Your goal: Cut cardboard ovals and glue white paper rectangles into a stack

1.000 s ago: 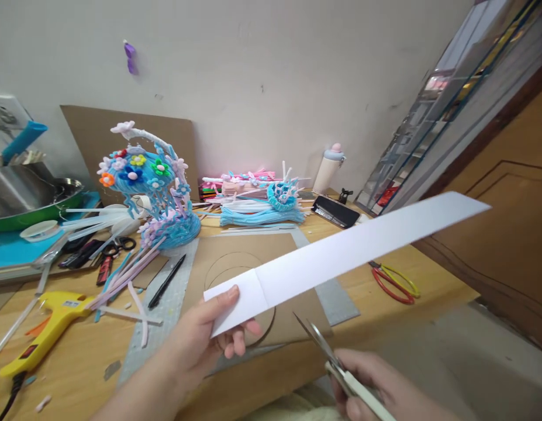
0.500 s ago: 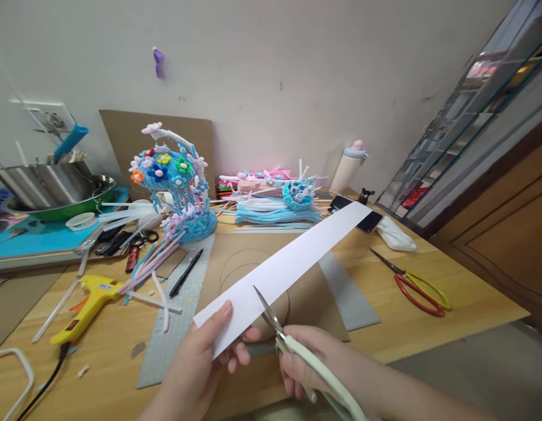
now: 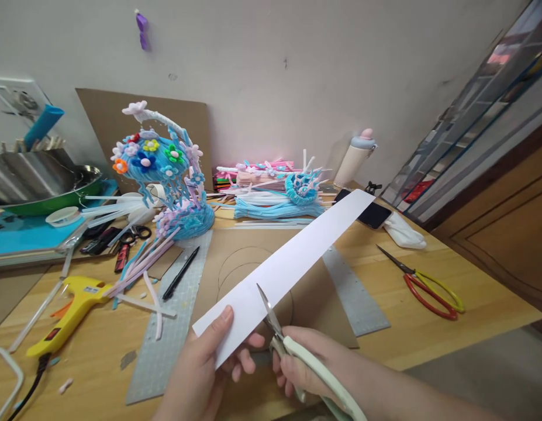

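Observation:
A long white paper strip (image 3: pixel 306 251) slants up to the right above the table. My left hand (image 3: pixel 213 348) pinches its lower left end, thumb on top and fingers beneath. My right hand (image 3: pixel 306 359) grips pale green-handled scissors (image 3: pixel 314 368). One blade lies over the strip's face near its lower edge and the other passes underneath, so the paper sits between them. Below the strip is a brown cardboard sheet (image 3: pixel 327 316) with drawn circles, partly covered by the paper, resting on a grey cutting mat (image 3: pixel 152 356).
A yellow glue gun (image 3: pixel 71 310) and a black pen (image 3: pixel 180 273) lie left. Behind stands a blue pipe-cleaner jellyfish decoration (image 3: pixel 165 169); blue pipe cleaners (image 3: pixel 275 207) lie beyond the cardboard. Red-and-yellow scissors (image 3: pixel 428 286), a phone (image 3: pixel 373 213) and a bottle (image 3: pixel 354 158) are right.
The view has shifted slightly, spreading the surroundings outward. Against the strip, the scissors have hardly moved; both hands keep their holds.

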`<state>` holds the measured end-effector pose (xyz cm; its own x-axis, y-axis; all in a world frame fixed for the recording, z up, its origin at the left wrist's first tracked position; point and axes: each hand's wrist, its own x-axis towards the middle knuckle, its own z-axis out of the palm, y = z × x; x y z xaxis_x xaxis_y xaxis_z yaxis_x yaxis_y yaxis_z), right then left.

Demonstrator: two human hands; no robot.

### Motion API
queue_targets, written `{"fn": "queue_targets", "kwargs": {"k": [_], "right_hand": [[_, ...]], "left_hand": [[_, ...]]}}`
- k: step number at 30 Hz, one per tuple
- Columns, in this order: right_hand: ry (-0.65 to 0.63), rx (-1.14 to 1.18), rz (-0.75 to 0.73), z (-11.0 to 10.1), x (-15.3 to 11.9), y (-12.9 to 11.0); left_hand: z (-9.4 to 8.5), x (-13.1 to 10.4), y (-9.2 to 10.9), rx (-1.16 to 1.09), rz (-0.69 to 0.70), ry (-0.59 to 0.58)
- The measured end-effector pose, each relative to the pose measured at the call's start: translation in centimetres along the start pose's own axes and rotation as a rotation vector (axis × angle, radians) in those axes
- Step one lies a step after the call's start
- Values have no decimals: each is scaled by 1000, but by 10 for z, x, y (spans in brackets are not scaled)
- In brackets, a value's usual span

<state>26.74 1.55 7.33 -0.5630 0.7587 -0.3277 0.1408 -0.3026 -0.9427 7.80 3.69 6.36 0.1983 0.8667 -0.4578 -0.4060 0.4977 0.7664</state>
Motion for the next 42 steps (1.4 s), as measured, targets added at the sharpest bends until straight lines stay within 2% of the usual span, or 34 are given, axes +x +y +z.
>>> {"fn": "queue_targets", "kwargs": {"k": [5,9,14,23,42], "right_hand": [[4,-14,48,0,-2,-4],[-20,1,87,1,-4,-7],[24,-64,119,2,-5,-6],[-12,-154,109,1,-7,-7],[-12,-117,142,0,-11,-10]], "left_hand": [[-1,-1,-3,0,-12,45],[-4,-2,-5,-3,-57,20],[-4,-5,-4,10,-51,24],[6,-11,-2,39,-35,74],[4,-7,-8,19,-34,55]]}}
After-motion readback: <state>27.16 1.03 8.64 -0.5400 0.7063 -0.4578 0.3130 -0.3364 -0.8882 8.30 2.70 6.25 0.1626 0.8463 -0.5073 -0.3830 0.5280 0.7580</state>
